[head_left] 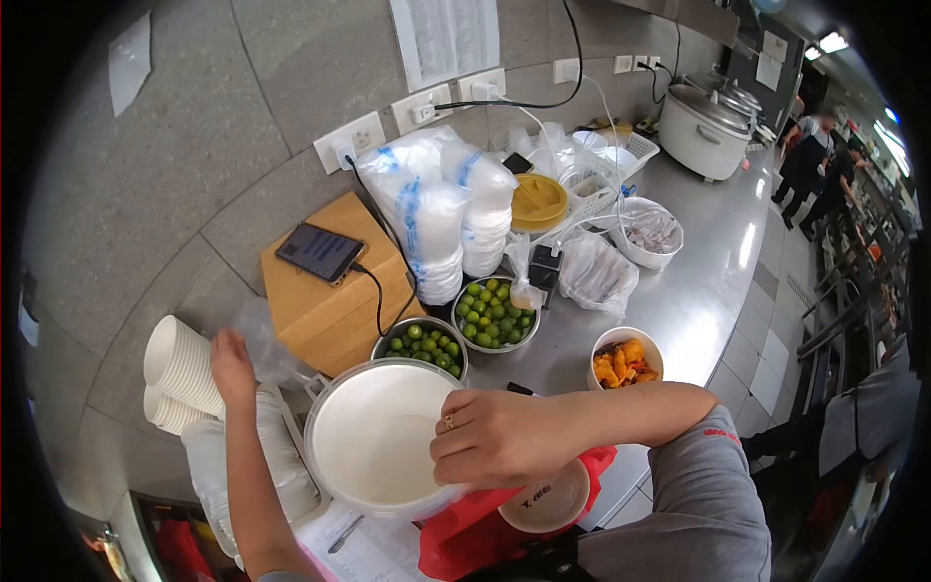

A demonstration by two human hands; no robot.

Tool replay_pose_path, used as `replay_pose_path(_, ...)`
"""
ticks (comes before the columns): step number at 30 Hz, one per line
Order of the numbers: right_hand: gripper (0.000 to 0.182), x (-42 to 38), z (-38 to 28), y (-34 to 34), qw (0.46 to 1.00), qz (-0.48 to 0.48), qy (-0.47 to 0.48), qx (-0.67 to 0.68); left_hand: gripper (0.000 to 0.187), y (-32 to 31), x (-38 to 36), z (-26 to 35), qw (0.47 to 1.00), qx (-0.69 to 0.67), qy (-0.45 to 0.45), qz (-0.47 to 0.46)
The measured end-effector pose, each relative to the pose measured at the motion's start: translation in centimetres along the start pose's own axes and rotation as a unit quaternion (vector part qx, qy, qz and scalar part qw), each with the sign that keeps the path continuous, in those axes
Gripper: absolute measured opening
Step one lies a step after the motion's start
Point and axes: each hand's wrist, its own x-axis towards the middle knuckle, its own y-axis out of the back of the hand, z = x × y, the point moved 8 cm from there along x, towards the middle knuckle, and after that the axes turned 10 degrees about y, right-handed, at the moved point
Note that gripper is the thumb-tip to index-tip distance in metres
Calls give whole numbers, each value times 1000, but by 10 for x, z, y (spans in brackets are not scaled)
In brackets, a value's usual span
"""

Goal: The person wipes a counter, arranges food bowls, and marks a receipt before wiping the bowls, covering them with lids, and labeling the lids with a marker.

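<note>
My left hand (231, 369) is at the near end of a stack of white paper bowls (179, 359), beside a clear plastic bag (270, 335). Its fingers are bent together, and I cannot make out what is in them. Over the right rim of a white bucket (373, 436) is my right hand (490, 436), a ring on one finger. Its fingers curl closed, hiding whatever they hold. Pale white content shows inside the bucket. Beneath my right wrist, a white paper bowl with dark print (545, 497) stands on red plastic (451, 543).
Two metal bowls of green limes (495, 315) stand behind the bucket. A phone (320, 254) lies on a cardboard box (339, 310), its cable trailing down. Orange food fills a tub (626, 361) at right. Bagged cups (427, 213) and a rice cooker (703, 131) line the wall. People stand far right.
</note>
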Motion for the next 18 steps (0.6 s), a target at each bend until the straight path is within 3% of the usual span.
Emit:
replay_pose_path(5, 21, 8, -1, 3, 1000, -19, 4, 9, 10, 53, 4, 35, 998, 26, -33, 42)
replay_pose_path(10, 18, 38, 17, 6, 999, -33, -14, 10, 11, 175, -14, 55, 991, -13, -30, 132)
replay_pose_path(14, 20, 90, 48, -13, 987, -11, 37, -155, 7, 278, -71, 42, 977, -56, 49, 198)
replay_pose_path(18, 14, 145, 110, -54, 968, 67, 35, -238, 8, 356, -157, 11, 967, 28, 84, 238)
